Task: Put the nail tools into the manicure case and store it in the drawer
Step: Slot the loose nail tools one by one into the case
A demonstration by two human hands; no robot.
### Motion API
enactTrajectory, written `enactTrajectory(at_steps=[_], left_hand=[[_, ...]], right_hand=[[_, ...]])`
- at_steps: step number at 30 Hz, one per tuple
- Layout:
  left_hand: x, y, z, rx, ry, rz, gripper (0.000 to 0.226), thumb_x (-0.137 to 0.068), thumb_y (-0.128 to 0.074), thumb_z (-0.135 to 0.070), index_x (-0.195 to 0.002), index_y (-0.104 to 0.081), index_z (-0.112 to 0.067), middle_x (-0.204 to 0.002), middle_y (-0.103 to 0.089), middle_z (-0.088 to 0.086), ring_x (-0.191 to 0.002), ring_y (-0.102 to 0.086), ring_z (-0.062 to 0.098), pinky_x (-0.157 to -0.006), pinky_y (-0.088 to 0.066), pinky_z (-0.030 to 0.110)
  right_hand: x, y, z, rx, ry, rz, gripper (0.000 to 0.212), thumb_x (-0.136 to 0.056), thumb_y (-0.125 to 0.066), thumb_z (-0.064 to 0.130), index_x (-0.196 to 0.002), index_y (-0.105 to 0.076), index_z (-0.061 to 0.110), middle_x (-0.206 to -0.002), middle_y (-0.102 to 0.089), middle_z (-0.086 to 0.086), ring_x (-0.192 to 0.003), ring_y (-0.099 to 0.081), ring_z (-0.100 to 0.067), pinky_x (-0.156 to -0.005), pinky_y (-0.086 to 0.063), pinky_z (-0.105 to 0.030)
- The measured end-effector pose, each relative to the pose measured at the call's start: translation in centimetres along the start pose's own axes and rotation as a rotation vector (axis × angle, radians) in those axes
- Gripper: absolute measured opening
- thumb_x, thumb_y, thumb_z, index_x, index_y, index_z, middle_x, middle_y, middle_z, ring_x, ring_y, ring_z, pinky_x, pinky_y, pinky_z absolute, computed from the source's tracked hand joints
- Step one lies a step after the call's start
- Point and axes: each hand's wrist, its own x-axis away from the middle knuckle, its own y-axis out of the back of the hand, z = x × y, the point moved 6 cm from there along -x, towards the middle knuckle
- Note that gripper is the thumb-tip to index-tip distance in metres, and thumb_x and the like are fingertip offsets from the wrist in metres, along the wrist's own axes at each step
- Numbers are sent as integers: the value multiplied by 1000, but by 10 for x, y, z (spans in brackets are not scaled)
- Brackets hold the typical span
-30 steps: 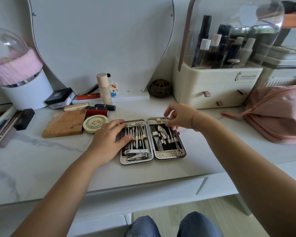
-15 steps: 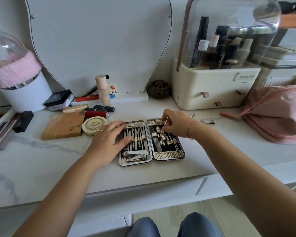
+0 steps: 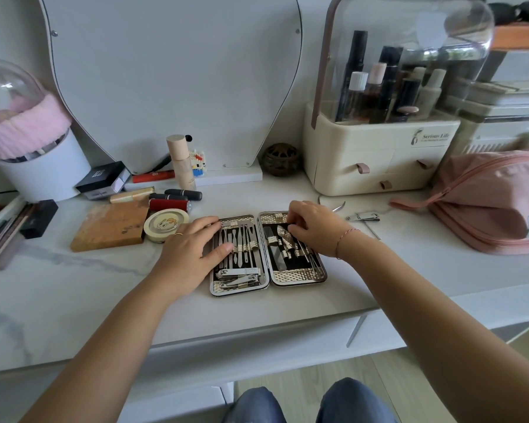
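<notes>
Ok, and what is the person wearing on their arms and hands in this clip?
Both forearms are bare, with no sleeves in view. The left hand has a thin gold-coloured ring on one of its fingers. The right hand has no ring showing; a slim pink-red bracelet circles its wrist.

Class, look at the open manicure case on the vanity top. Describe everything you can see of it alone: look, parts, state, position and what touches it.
The manicure case lies opened flat near the front edge of the white marbled top. Two hinged halves have dark rims and a shiny, textured gold-toned lining. Elastic straps hold rows of metal tools; nail clippers sit low in the left half. The left hand rests on the left half; the right hand reaches into the right half, fingers bent among the tools.
</notes>
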Motion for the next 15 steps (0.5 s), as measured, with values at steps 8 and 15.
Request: enactTrajectory(at_steps=[8, 15], left_hand=[[0, 0, -1, 9, -5, 1, 65, -87, -45, -57, -137, -45, -16, -144, -38, -8, -132, -34, 16, -109, -25, 33], [0, 1, -2, 14, 4, 1, 57, -89, -47, -47, -138, -43, -17, -145, -37, -8, -133, -32, 15, -110, -24, 33]], right_hand=[[-1, -1, -5, 3, 15, -51, 8, -88, -53, 13, -92, -59, 10, -91, -46, -1, -78, -46, -18, -72, -33, -22], [-2, 0, -9, -25, 12, -44, 7, -89, -57, 17, -91, -58, 10, -104, -44, -3, -78, -47, -15, -79, -39, -23]])
